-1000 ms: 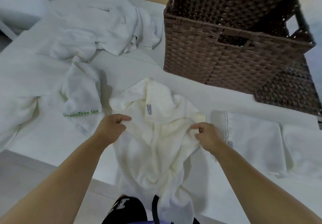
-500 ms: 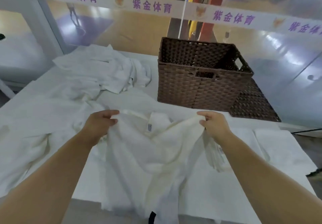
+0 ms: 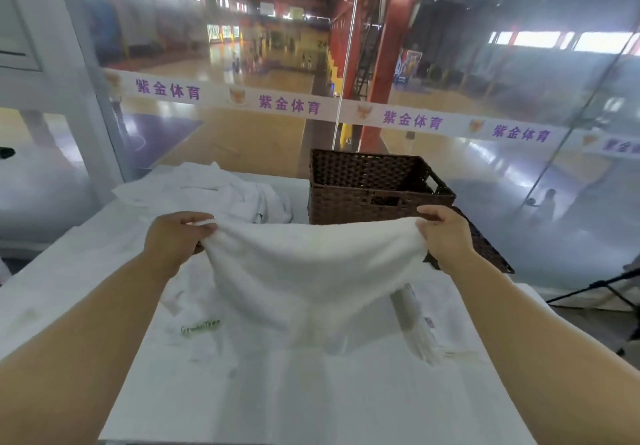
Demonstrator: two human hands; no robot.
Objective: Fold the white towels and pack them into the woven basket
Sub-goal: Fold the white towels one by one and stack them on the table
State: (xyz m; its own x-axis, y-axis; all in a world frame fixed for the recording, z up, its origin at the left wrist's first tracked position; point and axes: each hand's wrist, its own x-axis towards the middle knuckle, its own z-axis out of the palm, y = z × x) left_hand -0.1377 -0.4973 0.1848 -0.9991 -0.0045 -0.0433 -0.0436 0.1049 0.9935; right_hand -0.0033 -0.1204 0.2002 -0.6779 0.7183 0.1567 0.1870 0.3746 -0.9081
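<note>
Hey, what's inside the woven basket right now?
The woven basket shows only its bare inner walls; nothing rises above the rim. Its floor is hidden behind the near wall, so a towel lying low inside cannot be ruled out.

Sports hall; wooden court behind glass wall.

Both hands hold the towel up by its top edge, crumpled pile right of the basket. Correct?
No: head view shows the crumpled pile left of the basket. The left hand and right hand do hold the towel up by its top edge.
</note>
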